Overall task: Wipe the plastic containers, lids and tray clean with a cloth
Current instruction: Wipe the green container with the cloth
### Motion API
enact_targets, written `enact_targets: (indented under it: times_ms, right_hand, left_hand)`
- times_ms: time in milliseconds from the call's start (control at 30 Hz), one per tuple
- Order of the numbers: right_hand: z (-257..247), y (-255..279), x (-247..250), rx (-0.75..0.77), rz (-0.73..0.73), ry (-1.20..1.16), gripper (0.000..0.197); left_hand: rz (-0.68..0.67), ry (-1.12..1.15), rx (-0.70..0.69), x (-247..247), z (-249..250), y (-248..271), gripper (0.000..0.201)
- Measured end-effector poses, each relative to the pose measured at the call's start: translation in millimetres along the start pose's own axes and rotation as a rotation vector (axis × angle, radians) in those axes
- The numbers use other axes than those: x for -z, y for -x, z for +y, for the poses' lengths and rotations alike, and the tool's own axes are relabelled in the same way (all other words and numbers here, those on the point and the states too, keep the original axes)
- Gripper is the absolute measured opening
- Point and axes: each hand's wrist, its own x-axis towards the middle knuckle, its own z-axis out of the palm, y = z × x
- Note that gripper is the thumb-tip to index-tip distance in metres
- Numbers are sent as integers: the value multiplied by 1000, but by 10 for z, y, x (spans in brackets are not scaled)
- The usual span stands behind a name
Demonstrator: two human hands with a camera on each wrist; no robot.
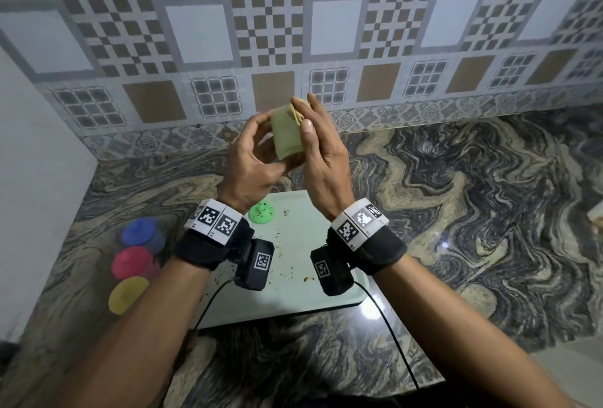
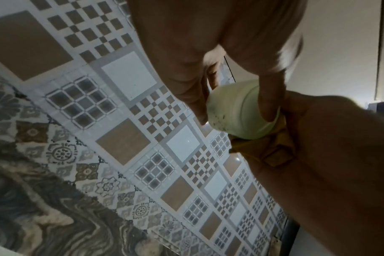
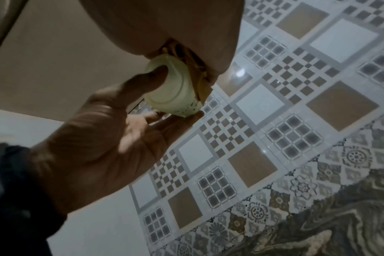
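Note:
I hold a pale green plastic container [image 1: 286, 137] up in the air above the tray. My left hand [image 1: 251, 153] grips it round its side and base, thumb on the bottom [image 3: 158, 76]. My right hand [image 1: 323, 146] pinches a folded yellow cloth [image 1: 296, 114] against the container's upper end. In the left wrist view the container [image 2: 237, 112] shows dark specks on its wall, with the cloth [image 2: 270, 149] bunched in my right palm. The pale green tray [image 1: 293, 290] lies below my wrists with brown crumbs on it. A green lid [image 1: 261, 212] rests on the tray's far left part.
Three containers stand left of the tray on the marbled counter [image 1: 456, 195], with blue [image 1: 142, 233], pink [image 1: 132, 261] and yellow [image 1: 127, 293] lids. A patterned tiled wall [image 1: 293, 32] closes the back, a plain white wall the left. A pale object [image 1: 597, 218] shows at the right edge.

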Motion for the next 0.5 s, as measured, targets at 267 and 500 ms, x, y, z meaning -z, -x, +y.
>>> enact_targets:
  times_ms: [267, 500]
  right_hand:
    - [139, 117, -37, 23, 3, 63, 41]
    - [10, 20, -4, -342, 52, -437, 37]
  left_hand:
    - [66, -539, -225, 34, 124, -37, 70]
    - [-6, -408, -97, 74, 72, -15, 76]
